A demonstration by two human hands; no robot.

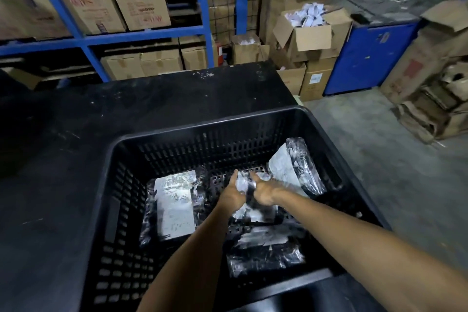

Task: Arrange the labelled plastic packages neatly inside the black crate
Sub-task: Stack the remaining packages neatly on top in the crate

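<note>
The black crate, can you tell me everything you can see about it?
The black crate looks like hard plastic, with a smooth thick rim and walls and a floor full of small slots. It is open on top and sits on a dark, scuffed table, near the table's right edge. Inside lie several clear, label-bearing packages, one leaning on the right wall. Both hands, left hand and right hand, reach in, holding a package.

Both hands [249, 191] gripping package [244, 182] in crate [202, 132]
</note>
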